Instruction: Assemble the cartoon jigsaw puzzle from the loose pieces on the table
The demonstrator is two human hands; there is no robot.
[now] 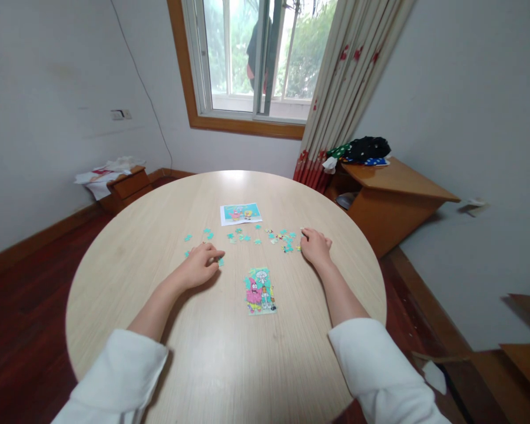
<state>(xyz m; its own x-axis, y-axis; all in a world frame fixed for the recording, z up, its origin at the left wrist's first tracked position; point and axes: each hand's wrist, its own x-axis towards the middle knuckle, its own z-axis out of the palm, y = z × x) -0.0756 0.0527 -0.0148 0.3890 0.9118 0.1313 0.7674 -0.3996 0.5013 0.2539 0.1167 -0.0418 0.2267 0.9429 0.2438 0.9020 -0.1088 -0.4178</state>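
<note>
A partly built cartoon jigsaw (260, 291) lies on the round wooden table (229, 365) between my arms. Several loose teal pieces (242, 237) are scattered beyond it. A small reference picture (241, 213) lies farther back. My left hand (201, 264) rests on the table with its fingers curled, fingertips pinched at a teal piece (221, 261) by the left pieces. My right hand (315, 245) rests knuckles up beside the right cluster of pieces (287, 241), fingers curled; what they hold, if anything, is hidden.
A low wooden cabinet (393, 200) with dark clothes (364, 148) stands at the right beside a curtain (348, 82). A small drawer unit with papers (115, 179) sits at the left wall. The window (256, 59) is behind the table. Cardboard (525, 353) lies on the floor right.
</note>
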